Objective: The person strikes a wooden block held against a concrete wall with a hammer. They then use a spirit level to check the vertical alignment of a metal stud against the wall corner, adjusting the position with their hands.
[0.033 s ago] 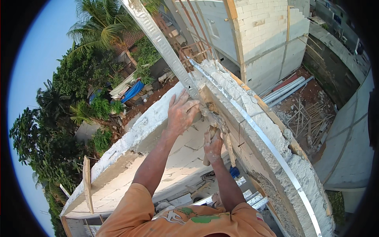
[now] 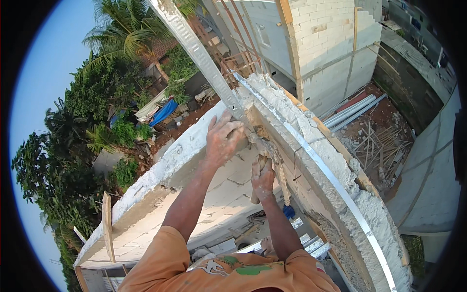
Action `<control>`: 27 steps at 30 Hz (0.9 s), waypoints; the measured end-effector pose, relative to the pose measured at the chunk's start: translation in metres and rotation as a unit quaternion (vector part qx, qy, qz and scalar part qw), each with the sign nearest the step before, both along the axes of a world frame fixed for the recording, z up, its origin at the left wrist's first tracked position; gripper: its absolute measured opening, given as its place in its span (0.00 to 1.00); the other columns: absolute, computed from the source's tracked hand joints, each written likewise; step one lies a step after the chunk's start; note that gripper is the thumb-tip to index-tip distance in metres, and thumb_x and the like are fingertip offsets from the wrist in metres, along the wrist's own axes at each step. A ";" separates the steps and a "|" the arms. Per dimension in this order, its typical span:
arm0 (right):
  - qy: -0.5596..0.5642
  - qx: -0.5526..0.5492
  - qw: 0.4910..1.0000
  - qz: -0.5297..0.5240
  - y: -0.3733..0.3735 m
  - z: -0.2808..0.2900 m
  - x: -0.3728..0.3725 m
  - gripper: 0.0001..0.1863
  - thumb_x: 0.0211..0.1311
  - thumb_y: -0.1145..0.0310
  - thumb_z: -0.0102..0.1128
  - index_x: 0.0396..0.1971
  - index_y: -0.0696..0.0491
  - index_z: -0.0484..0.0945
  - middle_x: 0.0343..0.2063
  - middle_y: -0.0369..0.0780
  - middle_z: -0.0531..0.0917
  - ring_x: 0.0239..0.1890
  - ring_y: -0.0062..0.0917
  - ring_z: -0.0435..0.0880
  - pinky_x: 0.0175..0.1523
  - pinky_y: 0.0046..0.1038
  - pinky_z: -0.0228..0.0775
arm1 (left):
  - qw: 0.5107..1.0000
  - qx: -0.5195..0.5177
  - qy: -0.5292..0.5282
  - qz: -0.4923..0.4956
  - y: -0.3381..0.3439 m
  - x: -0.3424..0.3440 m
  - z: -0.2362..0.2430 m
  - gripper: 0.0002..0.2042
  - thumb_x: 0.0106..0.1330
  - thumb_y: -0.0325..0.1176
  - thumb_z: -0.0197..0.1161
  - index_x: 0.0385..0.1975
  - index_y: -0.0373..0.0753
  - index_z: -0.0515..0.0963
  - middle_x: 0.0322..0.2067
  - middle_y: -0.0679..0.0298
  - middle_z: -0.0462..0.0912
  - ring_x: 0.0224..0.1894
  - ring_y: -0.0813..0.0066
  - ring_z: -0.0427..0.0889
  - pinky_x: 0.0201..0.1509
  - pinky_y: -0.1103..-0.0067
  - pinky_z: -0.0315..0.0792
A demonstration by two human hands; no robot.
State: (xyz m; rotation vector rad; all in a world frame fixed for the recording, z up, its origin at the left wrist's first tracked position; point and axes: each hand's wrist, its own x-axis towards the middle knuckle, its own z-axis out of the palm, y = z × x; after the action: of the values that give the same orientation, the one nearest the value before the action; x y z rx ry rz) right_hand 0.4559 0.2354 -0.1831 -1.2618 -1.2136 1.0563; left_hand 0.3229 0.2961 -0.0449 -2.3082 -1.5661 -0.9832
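Observation:
A long silvery metal channel (image 2: 202,53) slants down from the top edge to the corner of the wall. My left hand (image 2: 224,137), dusty with pale mortar, is closed against its lower end, thumb and fingers partly bent. Below and to the right, my right hand (image 2: 263,181) wraps round a wooden handle (image 2: 254,198), which shows above and below the fist. The tool's head cannot be made out. Just above that fist are mortar-crusted wood pieces (image 2: 266,147) at the inner corner. A thin wooden strip (image 2: 283,185) hangs beside my right hand.
Rough concrete tops the left wall (image 2: 168,168) and the right wall (image 2: 335,168). A shiny metal strip (image 2: 335,182) runs along the right one. A wooden board (image 2: 107,226) leans at the left. Beyond lie pipes (image 2: 355,111) and scrap wood (image 2: 379,151) far below.

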 end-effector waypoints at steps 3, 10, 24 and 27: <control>-0.021 0.021 0.999 -0.015 0.002 0.003 0.002 0.27 0.69 0.55 0.56 0.54 0.64 0.67 0.40 0.61 0.81 0.44 0.58 0.80 0.48 0.47 0.73 | 0.980 -0.022 -0.198 -0.003 0.001 0.009 0.012 0.15 0.61 0.32 0.69 0.47 0.39 0.80 0.52 0.50 0.80 0.59 0.56 0.77 0.64 0.64 0.67; -0.009 0.002 1.000 -0.015 0.001 0.011 0.001 0.25 0.69 0.55 0.56 0.50 0.63 0.66 0.34 0.59 0.82 0.39 0.56 0.82 0.42 0.47 0.74 | 0.971 -0.118 -0.207 0.014 0.015 0.021 0.044 0.17 0.60 0.31 0.70 0.47 0.33 0.78 0.43 0.56 0.85 0.46 0.69 0.83 0.52 0.72 0.74; 0.031 0.166 0.977 -0.129 -0.030 0.037 0.010 0.18 0.70 0.64 0.58 0.45 0.66 0.72 0.34 0.51 0.81 0.34 0.42 0.80 0.41 0.39 0.71 | 0.965 -0.104 -0.238 -0.026 0.025 0.015 0.031 0.15 0.61 0.29 0.68 0.46 0.31 0.77 0.41 0.52 0.85 0.44 0.64 0.85 0.51 0.71 0.76; 0.043 0.010 0.998 -0.053 -0.032 0.031 0.008 0.19 0.70 0.64 0.57 0.46 0.67 0.72 0.33 0.51 0.80 0.32 0.42 0.80 0.40 0.39 0.72 | 0.968 -0.109 -0.224 -0.021 0.025 0.014 0.030 0.17 0.61 0.30 0.68 0.49 0.31 0.76 0.43 0.52 0.85 0.47 0.65 0.84 0.53 0.71 0.74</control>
State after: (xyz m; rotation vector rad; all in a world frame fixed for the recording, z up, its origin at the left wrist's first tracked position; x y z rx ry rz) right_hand 0.4644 0.2030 -0.1522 -1.2387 -1.0781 1.0094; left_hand 0.3367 0.3210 -0.0147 -2.3829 -1.8780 -1.4966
